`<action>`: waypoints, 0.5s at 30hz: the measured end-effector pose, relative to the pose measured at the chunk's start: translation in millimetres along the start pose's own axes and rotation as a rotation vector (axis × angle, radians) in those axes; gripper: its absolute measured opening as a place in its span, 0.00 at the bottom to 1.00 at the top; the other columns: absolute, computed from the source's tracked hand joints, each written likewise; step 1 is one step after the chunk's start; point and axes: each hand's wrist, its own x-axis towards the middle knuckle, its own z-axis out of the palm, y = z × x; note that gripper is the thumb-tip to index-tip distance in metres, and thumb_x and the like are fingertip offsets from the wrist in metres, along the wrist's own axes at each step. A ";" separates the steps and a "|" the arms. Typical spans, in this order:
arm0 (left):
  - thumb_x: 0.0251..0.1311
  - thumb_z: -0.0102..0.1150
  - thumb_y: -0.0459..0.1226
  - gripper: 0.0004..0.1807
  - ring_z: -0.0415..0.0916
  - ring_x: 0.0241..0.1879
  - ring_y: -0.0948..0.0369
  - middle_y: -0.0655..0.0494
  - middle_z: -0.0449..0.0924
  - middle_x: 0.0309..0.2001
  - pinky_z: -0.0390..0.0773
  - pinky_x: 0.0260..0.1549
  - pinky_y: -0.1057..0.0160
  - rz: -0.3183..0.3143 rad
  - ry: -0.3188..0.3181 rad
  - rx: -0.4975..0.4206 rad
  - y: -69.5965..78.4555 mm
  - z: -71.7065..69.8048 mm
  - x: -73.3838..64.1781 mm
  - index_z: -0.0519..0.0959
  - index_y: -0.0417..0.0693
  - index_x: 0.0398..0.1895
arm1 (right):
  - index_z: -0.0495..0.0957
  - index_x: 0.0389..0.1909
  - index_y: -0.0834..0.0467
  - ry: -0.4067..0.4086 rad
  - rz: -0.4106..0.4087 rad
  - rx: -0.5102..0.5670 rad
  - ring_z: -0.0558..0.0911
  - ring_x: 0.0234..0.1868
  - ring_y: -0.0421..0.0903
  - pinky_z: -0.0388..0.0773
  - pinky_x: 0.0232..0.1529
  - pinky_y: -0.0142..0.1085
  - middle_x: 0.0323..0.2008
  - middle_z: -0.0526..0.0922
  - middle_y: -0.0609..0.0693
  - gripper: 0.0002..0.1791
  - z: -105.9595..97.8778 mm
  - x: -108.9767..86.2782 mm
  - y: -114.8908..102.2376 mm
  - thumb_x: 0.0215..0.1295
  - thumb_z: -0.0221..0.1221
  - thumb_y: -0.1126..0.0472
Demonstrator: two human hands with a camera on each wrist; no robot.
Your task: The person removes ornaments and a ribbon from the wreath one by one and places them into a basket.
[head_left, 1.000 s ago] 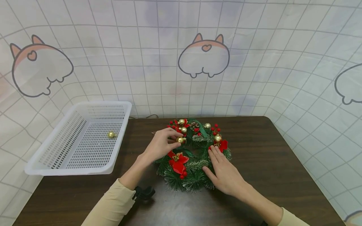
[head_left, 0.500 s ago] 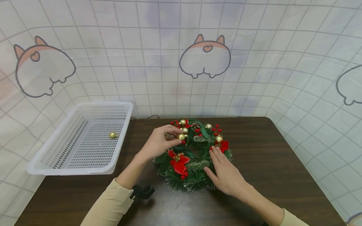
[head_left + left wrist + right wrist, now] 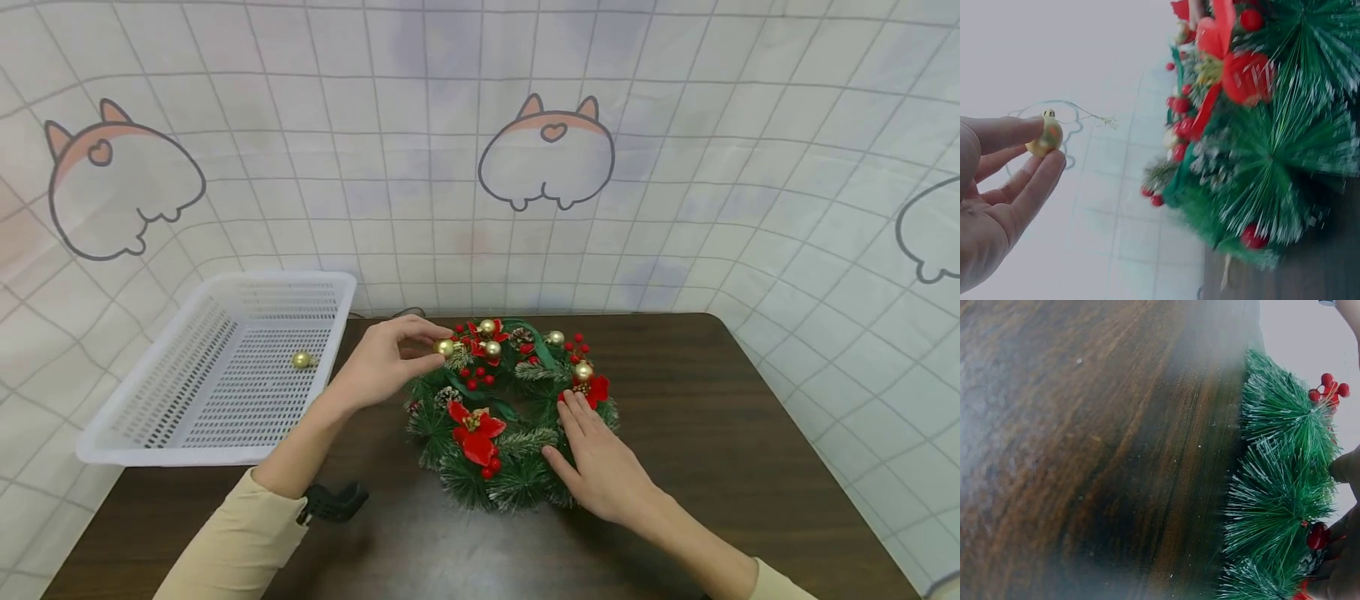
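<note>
Between thumb and fingers, my left hand [image 3: 386, 358] pinches a small gold bauble [image 3: 1045, 139], which has a thin hanging thread. That hand is raised at the far left of a green Christmas wreath [image 3: 517, 479] lying on the table. Red poinsettias [image 3: 478, 432], red berries, pine cones, a green ribbon and several gold baubles decorate the wreath. My right hand [image 3: 600, 458] rests on the wreath's right side with its fingers stretched out, the fingertips by a red flower below a gold bauble [image 3: 583, 372]. The right wrist view shows only part of that hand, at its right edge.
A white perforated plastic basket [image 3: 176, 457] stands left on the dark wooden table [image 3: 720, 433], with one gold bauble [image 3: 302, 359] inside. A white grid-patterned cloth [image 3: 420, 183] hangs behind and at the sides. A black strap device [image 3: 335, 502] sits on the left wrist.
My left hand has moved left and slightly up with the gold bauble, away from the wreath's middle, uncovering berries and a pine cone. The right hand stays in place.
</note>
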 end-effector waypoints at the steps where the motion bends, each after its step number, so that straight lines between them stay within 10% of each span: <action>1: 0.64 0.70 0.30 0.16 0.80 0.50 0.55 0.51 0.82 0.52 0.83 0.49 0.61 0.006 0.004 0.004 0.2 -3.7 -0.6 0.85 0.41 0.55 | 0.56 0.76 0.72 -0.001 0.001 0.000 0.50 0.79 0.62 0.57 0.73 0.58 0.78 0.53 0.67 0.42 -0.1 -0.1 0.0 0.79 0.52 0.43; 15: 0.65 0.68 0.31 0.16 0.81 0.51 0.52 0.47 0.83 0.55 0.82 0.49 0.55 -0.093 0.024 0.087 -4.0 -44.5 -6.2 0.84 0.40 0.56 | 0.56 0.77 0.71 -0.011 -0.007 -0.011 0.51 0.79 0.61 0.57 0.73 0.57 0.78 0.53 0.67 0.42 -1.3 -0.3 1.2 0.80 0.51 0.42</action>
